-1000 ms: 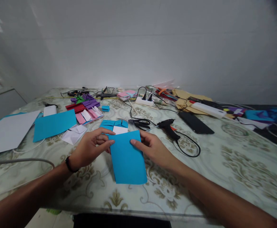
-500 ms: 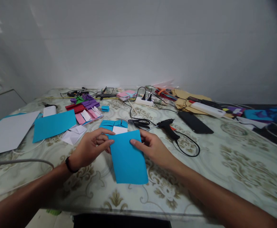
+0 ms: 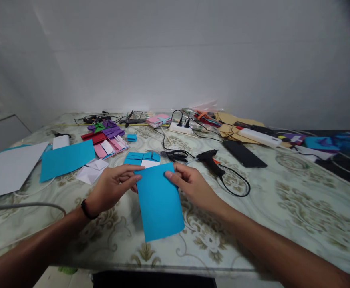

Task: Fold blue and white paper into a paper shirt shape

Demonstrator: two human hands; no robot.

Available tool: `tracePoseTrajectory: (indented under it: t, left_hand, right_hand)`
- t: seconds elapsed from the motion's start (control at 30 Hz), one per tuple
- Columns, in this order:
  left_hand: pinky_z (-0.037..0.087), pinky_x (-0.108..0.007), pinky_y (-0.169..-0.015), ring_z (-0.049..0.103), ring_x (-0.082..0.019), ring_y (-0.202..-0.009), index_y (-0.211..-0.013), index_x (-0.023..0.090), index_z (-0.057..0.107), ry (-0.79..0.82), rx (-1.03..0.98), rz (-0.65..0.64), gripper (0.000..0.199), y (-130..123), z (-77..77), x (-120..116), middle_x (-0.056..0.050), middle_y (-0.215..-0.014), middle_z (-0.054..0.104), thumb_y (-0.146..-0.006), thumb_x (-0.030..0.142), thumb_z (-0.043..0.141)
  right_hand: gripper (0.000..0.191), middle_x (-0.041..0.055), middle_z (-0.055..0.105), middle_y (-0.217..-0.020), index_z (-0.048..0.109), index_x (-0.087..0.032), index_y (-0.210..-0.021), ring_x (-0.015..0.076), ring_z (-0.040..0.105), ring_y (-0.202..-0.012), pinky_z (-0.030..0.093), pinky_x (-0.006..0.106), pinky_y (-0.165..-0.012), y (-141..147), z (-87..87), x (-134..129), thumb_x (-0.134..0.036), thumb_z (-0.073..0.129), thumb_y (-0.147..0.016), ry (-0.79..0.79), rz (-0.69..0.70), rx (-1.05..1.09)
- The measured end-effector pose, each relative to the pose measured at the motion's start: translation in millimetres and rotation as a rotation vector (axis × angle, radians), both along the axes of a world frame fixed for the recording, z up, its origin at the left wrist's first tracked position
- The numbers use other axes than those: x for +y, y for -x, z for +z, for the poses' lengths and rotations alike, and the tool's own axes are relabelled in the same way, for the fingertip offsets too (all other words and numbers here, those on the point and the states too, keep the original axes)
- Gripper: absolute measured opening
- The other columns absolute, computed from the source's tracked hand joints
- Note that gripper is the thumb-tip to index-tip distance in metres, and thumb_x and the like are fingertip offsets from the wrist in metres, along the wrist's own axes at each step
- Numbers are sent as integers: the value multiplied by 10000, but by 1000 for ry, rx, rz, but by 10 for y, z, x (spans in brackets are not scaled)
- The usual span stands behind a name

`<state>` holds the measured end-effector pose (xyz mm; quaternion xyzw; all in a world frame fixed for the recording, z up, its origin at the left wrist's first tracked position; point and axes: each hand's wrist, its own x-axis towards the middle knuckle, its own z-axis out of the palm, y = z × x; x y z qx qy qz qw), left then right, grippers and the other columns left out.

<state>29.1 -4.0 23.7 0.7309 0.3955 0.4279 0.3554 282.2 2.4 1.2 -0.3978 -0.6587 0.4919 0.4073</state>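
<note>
Between my two hands is a sheet of blue paper [image 3: 160, 204], tilted with its lower edge towards me. My left hand [image 3: 113, 185] pinches its upper left corner between thumb and fingers. At the upper right edge my right hand [image 3: 190, 182] grips it, thumb on top and fingers behind. Just beyond the sheet lie folded blue paper pieces [image 3: 135, 158] and a white piece [image 3: 150, 163], partly covered by it. Black-handled scissors [image 3: 176, 155] rest behind my right hand. A black glue gun [image 3: 211, 161] lies to the right of that hand.
On the left are another blue sheet [image 3: 68, 161], a large white sheet [image 3: 11, 170] and folded white paper [image 3: 91, 172]. Red, purple and pink folded papers [image 3: 110, 138] sit behind. A power strip [image 3: 180, 128], a black phone [image 3: 244, 154] and brown envelopes [image 3: 238, 124] lie farther back.
The blue sheet has turned slightly and its lower edge has come nearer to me, its left corner lower. Both hands keep their hold. The whole view has shifted a little.
</note>
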Motion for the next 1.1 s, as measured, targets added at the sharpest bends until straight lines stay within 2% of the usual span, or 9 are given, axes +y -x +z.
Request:
tracePoseTrajectory:
  t: [0.1, 0.4, 0.63, 0.83, 1.1]
  left_hand:
    - [633, -198, -564, 757, -157, -568, -1086, 164, 790, 3, 0, 4, 215, -2, 5, -6, 14, -647, 761, -899, 252, 729]
    - [645, -254, -578, 759, -187, -590, -1121, 162, 793, 42, 35, 8, 290, 11, 10, -17, -13, -673, 772, -902, 347, 748]
    - [638, -223, -577, 757, -167, -584, -1117, 161, 795, 34, 26, 15, 265, 6, 12, -18, -2, -677, 777, -893, 294, 750]
    - [631, -211, -577, 757, -161, -584, -1113, 157, 798, 31, 36, 10, 261, 10, -1, -19, -4, -679, 776, -896, 294, 748]
    - [613, -200, -567, 752, -155, -580, -1114, 177, 805, 21, 69, 18, 255, 23, -9, -13, -3, -688, 780, -892, 289, 750]
  right_hand:
    - [512, -68, 361, -644, 503, -211, -761, 115, 343, -581, 284, 264, -532, -6, -14, 9, -685, 630, -908, -30, -20, -29]
    - [513, -48, 374, -687, 490, -221, -747, 135, 351, -628, 287, 279, -559, 1, 15, 11, -692, 589, -924, -43, -15, -20]
    - [488, -42, 370, -696, 472, -222, -722, 139, 355, -639, 300, 285, -585, -10, 12, 17, -641, 571, -952, -60, -7, -26]
    - [521, -38, 366, -684, 463, -221, -691, 144, 344, -644, 306, 286, -603, -18, 33, 21, -651, 543, -973, -145, -42, -42]
    - [492, -24, 402, -711, 554, -210, -746, 155, 367, -668, 315, 286, -613, -25, 27, 18, -644, 551, -979, -127, -28, -19]
